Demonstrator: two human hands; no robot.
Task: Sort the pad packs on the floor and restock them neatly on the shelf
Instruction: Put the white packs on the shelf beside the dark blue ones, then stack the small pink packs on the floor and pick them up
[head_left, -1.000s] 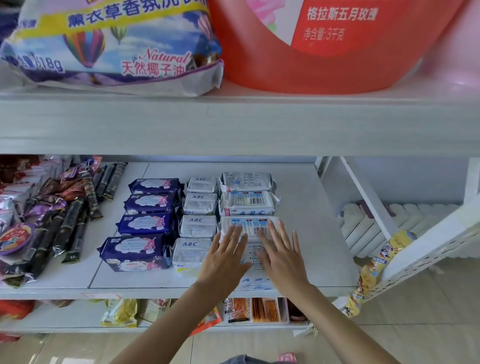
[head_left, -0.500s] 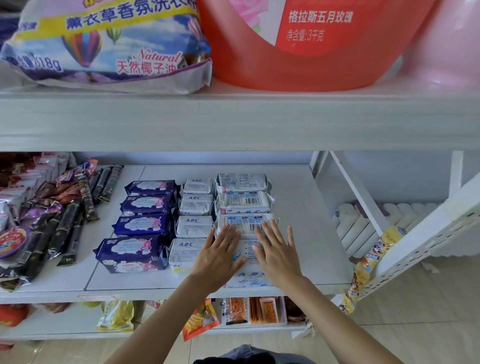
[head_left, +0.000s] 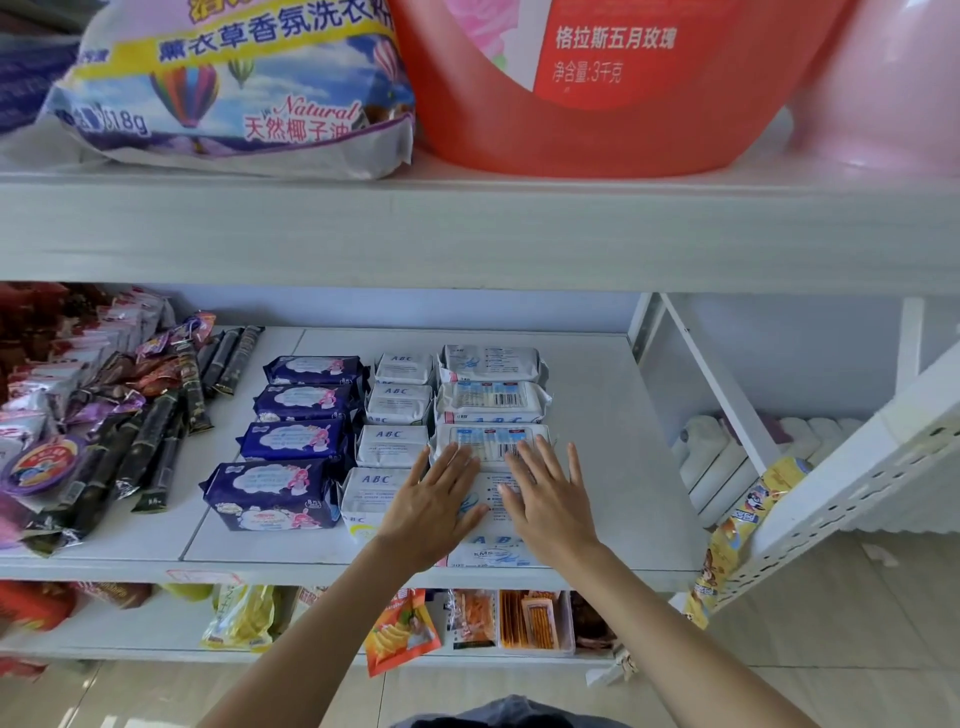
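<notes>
As fingers splay, hands (head_left: 488, 499) flat on pack (head_left: 491, 551)

Left hand (head_left: 434, 512) flat, right hand (head_left: 550, 506) flat | pressing front white plastic pad pack (head_left: 491, 525) | white shelf (head_left: 613, 467), rightmost row

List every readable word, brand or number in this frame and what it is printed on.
"Natural", "天然椰子油", "18g": detergent bag, top shelf.
"格拉斯五月玫瑰", "净含量:3千克": red tub.
"ABC": small white packs, middle column.
"KMS": front white pack under both flat hands, left hand, right hand.
Blue packs, barcode digits, snack wrappers: too small or blurred.
</notes>
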